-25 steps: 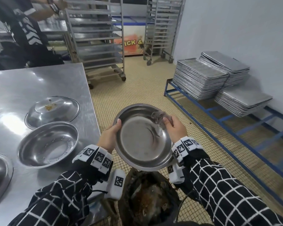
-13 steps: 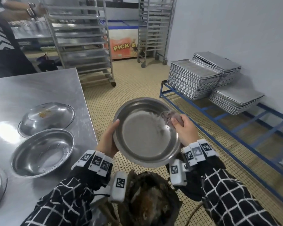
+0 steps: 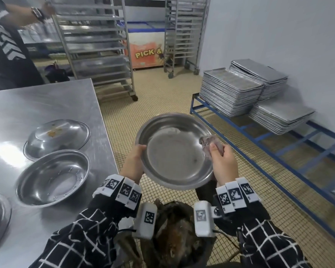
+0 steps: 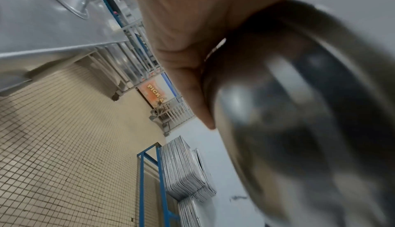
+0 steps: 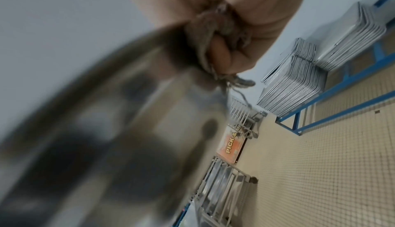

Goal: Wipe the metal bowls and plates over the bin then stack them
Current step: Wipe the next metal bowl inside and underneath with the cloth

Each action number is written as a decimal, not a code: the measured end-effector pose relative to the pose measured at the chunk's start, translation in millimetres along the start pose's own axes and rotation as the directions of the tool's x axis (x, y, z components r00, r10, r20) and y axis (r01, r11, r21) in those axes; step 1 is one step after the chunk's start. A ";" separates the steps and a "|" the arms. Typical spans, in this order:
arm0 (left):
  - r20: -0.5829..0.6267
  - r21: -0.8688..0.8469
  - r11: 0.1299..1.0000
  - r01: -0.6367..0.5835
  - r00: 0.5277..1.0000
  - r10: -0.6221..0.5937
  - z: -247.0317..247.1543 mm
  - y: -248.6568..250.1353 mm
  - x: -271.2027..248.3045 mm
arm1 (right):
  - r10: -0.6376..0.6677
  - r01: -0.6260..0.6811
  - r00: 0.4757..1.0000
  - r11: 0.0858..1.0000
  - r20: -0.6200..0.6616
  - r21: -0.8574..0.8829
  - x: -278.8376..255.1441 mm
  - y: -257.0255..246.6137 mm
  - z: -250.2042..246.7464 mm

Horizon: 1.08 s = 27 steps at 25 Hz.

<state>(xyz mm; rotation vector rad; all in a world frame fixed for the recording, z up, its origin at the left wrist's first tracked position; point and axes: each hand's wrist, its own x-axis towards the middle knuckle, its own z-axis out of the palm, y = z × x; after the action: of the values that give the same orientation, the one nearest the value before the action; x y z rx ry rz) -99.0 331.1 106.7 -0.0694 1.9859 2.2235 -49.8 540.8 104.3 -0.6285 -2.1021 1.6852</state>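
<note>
Your left hand (image 3: 132,163) grips the bowl's (image 3: 174,151) near-left rim, tilting it above the bin (image 3: 174,238) so scraps fall in, while your right hand (image 3: 223,163) pinches the rag (image 3: 206,143) against its right wall.

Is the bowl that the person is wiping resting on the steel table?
No, the bowl is held in the air between the left hand and right hand, above the bin and beside the table.

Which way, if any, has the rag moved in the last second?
Yes: against the metal bowl, the rag in the right hand slid rightward, onto the rim.
</note>
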 end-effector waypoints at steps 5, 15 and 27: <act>0.052 -0.002 1.000 -0.025 0.998 0.025 12.2 -3.6 -1.7 | -0.018 0.028 0.991 0.997 -0.134 0.076 -6.8 -8.4 17.4; 0.112 -0.190 0.980 0.054 0.993 -0.033 -27.8 3.8 10.5 | -0.041 0.051 0.982 0.998 0.186 -0.045 11.8 -24.9 -0.2; 0.207 -0.102 0.995 -0.018 0.978 0.039 -6.7 -7.2 9.5 | -0.060 0.076 0.991 0.988 -0.123 0.137 4.4 -21.1 29.4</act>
<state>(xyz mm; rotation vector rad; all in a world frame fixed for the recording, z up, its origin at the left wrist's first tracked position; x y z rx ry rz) -107.8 326.1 97.6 0.1753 1.7782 2.2421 -71.8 515.5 118.6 -0.5909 -1.8827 1.6979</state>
